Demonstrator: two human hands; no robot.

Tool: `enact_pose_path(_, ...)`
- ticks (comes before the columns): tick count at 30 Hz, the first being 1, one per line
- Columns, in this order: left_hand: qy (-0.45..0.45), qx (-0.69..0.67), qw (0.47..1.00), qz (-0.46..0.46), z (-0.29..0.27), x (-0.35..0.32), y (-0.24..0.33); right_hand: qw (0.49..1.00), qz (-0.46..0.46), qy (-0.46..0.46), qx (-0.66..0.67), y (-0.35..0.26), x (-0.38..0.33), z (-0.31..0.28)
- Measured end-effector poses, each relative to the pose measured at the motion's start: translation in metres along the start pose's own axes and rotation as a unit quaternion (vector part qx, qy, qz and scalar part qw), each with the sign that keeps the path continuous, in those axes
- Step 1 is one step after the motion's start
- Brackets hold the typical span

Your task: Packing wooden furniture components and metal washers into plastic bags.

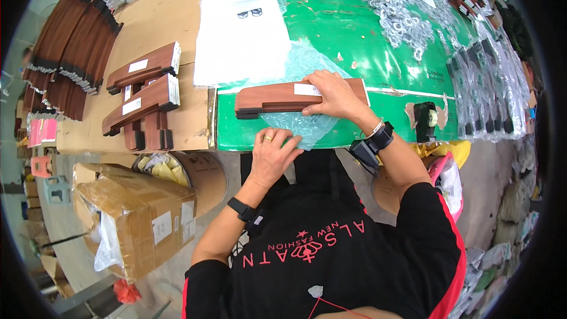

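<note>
A long brown wood-grain piece (266,98) with a dark end, a slot along its near side and a white label lies across the table edge area. My right hand (336,95) is closed over it, fingers on top and thumb at the near side. Beneath it spreads a thin bluish see-through plastic bag (310,59), reaching out on the far and near sides. My left hand (273,152) is at the near table edge, fingers curled against the bag's near part. The fingertips seem pinched on the plastic.
White plastic bags (236,41) lie stacked beyond the piece. Similar brown pieces (142,106) are piled crosswise on cardboard at left, more stacked farther left. A black tape dispenser (425,121) stands at right, near wrapped parts (484,88). Loose clear plastic rings (401,20) cover the far right.
</note>
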State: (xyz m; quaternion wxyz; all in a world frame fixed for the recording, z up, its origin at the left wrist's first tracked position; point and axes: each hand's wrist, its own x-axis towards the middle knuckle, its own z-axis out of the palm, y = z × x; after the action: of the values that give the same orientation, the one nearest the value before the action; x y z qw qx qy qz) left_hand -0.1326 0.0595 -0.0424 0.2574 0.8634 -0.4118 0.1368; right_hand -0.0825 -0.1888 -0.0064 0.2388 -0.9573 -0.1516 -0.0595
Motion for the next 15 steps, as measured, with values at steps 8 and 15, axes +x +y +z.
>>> enact_pose_path(8,0.003,0.035,0.999,0.016,-0.006,0.004,0.012,0.999,-0.002,-0.039,0.012,0.001,-0.001,-0.005)
enact_pose_path(15,-0.015,0.033,0.999,-0.014,0.02,-0.011,0.007,0.998,-0.027,-0.053,0.003,0.003,0.006,0.0)
